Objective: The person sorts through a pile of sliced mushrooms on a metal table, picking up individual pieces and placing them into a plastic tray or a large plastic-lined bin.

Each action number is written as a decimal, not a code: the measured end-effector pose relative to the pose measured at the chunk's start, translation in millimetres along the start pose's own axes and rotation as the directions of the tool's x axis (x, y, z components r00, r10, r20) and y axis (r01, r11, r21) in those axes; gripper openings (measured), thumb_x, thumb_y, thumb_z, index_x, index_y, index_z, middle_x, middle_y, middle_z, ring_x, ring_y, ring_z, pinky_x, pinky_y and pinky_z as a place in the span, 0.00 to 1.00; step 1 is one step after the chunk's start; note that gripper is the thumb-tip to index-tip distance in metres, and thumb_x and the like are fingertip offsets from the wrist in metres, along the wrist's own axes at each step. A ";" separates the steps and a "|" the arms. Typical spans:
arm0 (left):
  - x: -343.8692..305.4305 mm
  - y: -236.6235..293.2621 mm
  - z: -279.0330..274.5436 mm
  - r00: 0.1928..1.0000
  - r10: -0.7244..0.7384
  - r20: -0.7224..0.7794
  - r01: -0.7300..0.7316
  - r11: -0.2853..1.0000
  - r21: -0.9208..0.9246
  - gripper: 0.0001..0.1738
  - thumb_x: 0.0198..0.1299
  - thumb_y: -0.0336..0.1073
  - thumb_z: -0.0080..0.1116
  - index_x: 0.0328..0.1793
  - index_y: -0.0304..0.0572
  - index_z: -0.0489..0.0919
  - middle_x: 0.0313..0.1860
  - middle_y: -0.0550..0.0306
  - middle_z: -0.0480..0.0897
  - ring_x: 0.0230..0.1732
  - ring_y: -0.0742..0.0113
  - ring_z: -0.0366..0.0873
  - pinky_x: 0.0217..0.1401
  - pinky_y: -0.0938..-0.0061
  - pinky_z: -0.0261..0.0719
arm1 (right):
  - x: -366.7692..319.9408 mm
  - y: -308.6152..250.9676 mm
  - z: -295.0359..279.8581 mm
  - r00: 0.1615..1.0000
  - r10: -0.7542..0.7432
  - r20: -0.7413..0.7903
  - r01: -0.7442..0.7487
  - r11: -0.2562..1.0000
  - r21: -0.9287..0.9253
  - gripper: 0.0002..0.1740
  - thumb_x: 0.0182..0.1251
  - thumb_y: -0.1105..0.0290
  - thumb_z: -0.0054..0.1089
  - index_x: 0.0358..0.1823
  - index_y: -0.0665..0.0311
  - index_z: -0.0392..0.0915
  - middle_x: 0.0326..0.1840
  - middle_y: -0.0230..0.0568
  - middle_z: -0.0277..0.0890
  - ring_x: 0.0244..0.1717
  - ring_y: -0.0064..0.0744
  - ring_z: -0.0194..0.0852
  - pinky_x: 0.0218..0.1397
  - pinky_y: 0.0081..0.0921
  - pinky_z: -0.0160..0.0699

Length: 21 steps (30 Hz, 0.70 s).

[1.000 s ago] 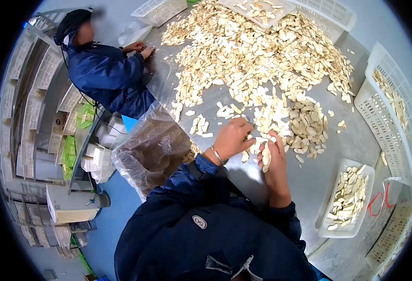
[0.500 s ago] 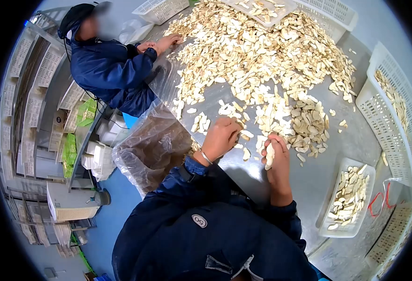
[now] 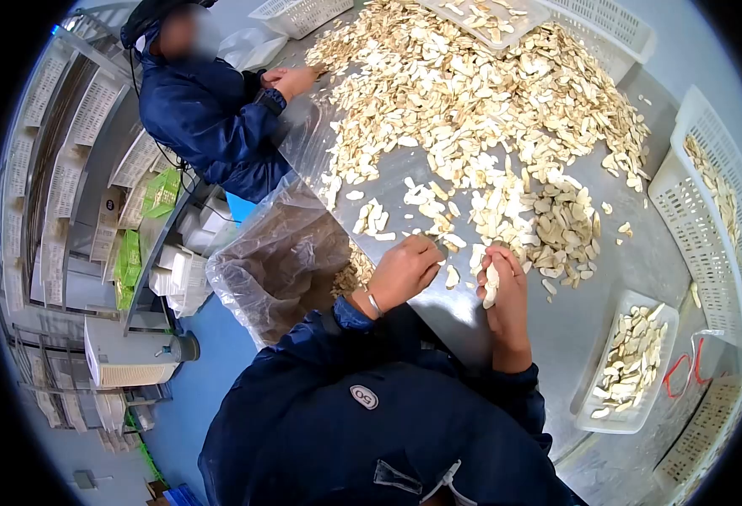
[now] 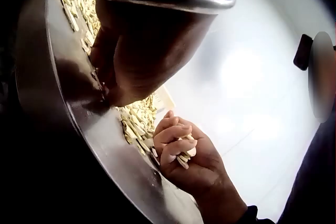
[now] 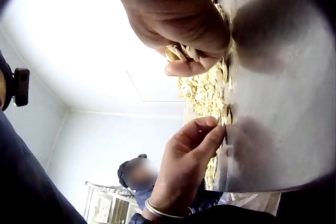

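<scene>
By the near edge of the tabletop point(image 3: 565, 337), our right hand point(image 3: 511, 299) curls round pale slices point(image 3: 491, 288); our left hand point(image 3: 402, 271) has its fingertips together, whether on a slice we cannot tell. We'd best pick singly and grip lightly, lest they snap. Our jacket point(image 3: 303, 438) badge point(image 3: 364, 397) seems to read "50".

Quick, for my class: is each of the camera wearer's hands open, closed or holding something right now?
Left hand: fingers bent; cannot tell whether it pinches anything.
Right hand: closed, holding pale slices.

Two trays point(image 3: 615, 422) (countless slices point(image 3: 464, 110))
</scene>
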<state>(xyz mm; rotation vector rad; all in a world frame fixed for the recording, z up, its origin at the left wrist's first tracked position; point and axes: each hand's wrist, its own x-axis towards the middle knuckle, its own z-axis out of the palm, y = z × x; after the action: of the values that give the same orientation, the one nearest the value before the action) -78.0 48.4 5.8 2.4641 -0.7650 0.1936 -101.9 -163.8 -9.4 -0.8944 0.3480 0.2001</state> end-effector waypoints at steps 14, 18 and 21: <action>27.4 31.8 -6.5 0.969 -0.206 0.134 0.243 0.735 -0.633 0.06 0.69 0.32 0.62 0.45 0.36 0.83 0.32 0.56 0.79 0.29 0.75 0.73 0.32 0.76 0.72 | -12.2 -6.1 18.0 0.990 -0.018 0.139 0.052 0.967 -0.250 0.14 0.78 0.62 0.57 0.52 0.66 0.78 0.40 0.35 0.77 0.34 0.23 0.78 0.27 0.18 0.72; 44.0 4.6 -5.7 0.964 -0.256 -0.074 0.208 0.895 -0.394 0.06 0.67 0.30 0.59 0.45 0.36 0.83 0.40 0.49 0.84 0.40 0.47 0.81 0.42 0.63 0.77 | -8.5 -1.3 8.5 0.989 0.005 0.146 0.037 0.958 -0.285 0.09 0.77 0.65 0.56 0.49 0.63 0.77 0.40 0.34 0.75 0.34 0.21 0.77 0.27 0.18 0.72; 58.4 -43.2 10.1 0.912 -0.021 -0.410 0.055 0.996 0.071 0.07 0.62 0.27 0.57 0.44 0.37 0.83 0.42 0.48 0.85 0.47 0.46 0.82 0.47 0.60 0.79 | -8.7 -2.1 11.3 0.992 0.042 0.122 -0.012 0.971 -0.238 0.08 0.77 0.66 0.56 0.47 0.62 0.77 0.40 0.33 0.75 0.34 0.22 0.76 0.28 0.18 0.72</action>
<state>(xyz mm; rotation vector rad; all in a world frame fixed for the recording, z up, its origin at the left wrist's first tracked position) -5.6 44.5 -5.8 2.3904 -0.5336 0.7144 -106.9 -156.4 2.0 -1.1079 0.2211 0.3269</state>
